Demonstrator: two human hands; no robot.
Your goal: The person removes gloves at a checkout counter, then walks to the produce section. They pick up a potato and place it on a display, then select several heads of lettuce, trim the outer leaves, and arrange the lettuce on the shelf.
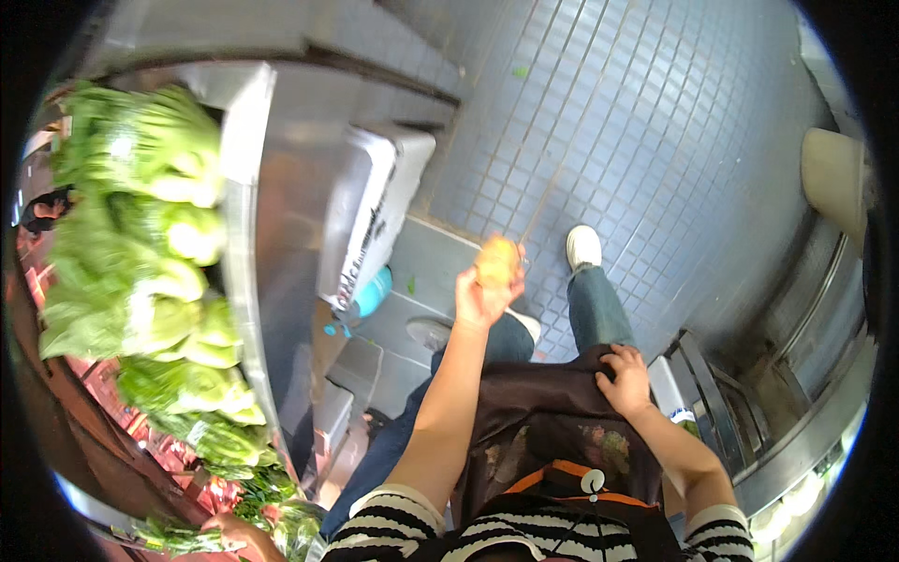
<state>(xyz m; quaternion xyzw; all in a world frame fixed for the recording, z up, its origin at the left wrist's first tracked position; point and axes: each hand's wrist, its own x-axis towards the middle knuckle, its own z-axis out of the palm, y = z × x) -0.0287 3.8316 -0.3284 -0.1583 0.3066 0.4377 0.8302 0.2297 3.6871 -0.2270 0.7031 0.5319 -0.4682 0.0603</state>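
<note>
My left hand (484,298) grips a yellow-orange lump (497,261), held out above the tiled floor. The lump is blurred, and I cannot tell what kind of produce it is. On the right, my right hand (625,385) rests with spread fingers on the upper edge of a dark brown apron (534,390), over my thigh. Nothing shows in that hand. The apron has orange trim and covers my lap.
Heads of leafy lettuce (158,281) line a metal-edged display (242,147) at left. Another person's hand (242,534) touches greens at bottom left. Below the display are a white foam box (376,211) and a blue bottle (373,291). Dark metal racks (730,400) stand at right.
</note>
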